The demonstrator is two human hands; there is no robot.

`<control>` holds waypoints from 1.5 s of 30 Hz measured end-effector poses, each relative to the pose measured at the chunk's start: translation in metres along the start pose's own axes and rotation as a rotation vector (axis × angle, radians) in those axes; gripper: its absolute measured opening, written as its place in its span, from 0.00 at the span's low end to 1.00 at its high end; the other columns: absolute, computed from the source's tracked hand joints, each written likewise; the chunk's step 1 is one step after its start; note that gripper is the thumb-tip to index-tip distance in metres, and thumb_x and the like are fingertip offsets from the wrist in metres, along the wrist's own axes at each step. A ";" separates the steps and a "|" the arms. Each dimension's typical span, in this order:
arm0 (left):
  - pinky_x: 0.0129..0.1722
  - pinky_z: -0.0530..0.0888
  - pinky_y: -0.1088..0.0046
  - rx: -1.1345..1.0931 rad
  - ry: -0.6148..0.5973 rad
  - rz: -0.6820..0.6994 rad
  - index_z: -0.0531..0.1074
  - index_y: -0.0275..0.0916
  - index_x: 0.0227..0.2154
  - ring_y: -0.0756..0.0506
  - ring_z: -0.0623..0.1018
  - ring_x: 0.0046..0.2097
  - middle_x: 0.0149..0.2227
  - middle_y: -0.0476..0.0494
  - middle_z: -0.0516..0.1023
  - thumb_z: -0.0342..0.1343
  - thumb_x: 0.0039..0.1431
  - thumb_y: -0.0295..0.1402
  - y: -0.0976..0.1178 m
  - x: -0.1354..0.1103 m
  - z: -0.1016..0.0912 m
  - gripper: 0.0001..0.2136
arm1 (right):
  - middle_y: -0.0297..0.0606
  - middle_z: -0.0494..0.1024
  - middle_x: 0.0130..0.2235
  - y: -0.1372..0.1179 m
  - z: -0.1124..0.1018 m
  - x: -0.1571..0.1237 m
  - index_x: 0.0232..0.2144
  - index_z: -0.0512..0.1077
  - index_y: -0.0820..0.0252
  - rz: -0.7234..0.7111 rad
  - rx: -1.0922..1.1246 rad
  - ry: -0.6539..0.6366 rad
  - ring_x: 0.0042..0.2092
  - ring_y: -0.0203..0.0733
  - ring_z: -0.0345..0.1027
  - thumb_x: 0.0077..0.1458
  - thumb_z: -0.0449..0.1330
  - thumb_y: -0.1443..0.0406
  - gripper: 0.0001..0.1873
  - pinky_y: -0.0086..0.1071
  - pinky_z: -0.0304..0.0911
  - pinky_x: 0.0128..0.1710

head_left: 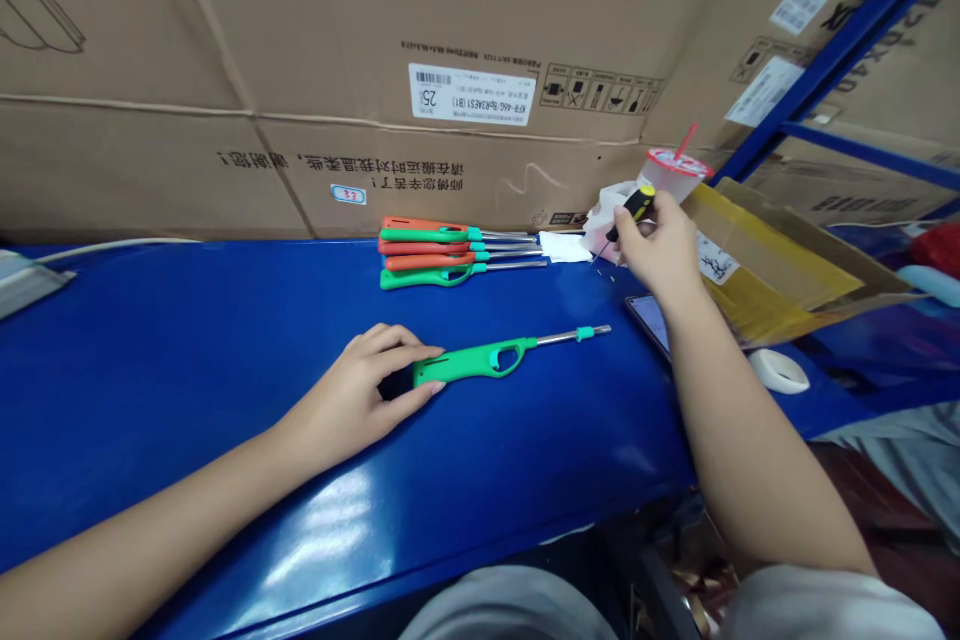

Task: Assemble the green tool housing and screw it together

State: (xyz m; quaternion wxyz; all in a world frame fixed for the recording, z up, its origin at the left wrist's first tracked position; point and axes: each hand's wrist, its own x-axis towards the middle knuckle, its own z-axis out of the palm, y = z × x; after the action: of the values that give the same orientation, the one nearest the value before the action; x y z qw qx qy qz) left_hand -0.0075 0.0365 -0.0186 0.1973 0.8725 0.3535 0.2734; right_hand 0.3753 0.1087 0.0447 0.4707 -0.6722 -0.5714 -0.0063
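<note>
A green long-neck lighter (491,357) lies on the blue table (187,360), its metal tube pointing right. My left hand (360,395) rests on the lighter's handle end, fingers curled around it. Further right and back, my right hand (660,250) holds a small screwdriver with a black and yellow handle (634,208), tip pointing down-left toward a white paper (564,247).
A stack of several green and orange lighters (442,253) lies against the cardboard boxes (450,70) at the back. A plastic cup with a red straw (675,170), a phone (651,320), a tape roll (780,370) and a flat cardboard piece (780,260) sit at the right.
</note>
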 end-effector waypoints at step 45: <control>0.47 0.79 0.67 -0.679 0.229 -0.409 0.85 0.41 0.40 0.43 0.84 0.42 0.41 0.45 0.88 0.70 0.56 0.38 0.019 0.000 -0.005 0.10 | 0.36 0.77 0.37 -0.109 0.048 -0.112 0.37 0.68 0.54 0.368 1.141 -0.513 0.26 0.34 0.67 0.62 0.59 0.55 0.10 0.31 0.69 0.22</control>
State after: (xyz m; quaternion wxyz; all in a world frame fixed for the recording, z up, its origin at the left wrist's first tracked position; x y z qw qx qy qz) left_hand -0.0007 0.0249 -0.0048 0.4835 0.6335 0.4293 0.4249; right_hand 0.2264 0.0433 0.0253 0.5956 -0.3839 -0.4550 0.5394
